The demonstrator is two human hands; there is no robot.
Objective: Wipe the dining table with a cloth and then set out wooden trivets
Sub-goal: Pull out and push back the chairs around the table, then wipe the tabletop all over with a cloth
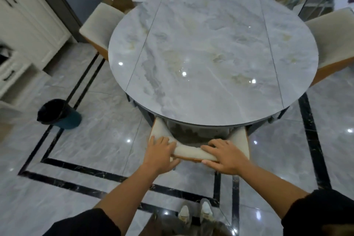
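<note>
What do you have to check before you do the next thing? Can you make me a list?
1. Grip on the chair: the left hand and right hand both hold its backrest. Ok.
2. Chair's place: its seat reaches under the near edge of the table. Ok.
3. Table top free for wiping: nothing stands on it. Ok.
4. Cloth ready: neither hand holds one and none is in view. Not ok.
5. Trivets nearby: none in view. Cannot tell.
6. Bin out of the way: on the floor to the left, apart from the chair. Ok.
</note>
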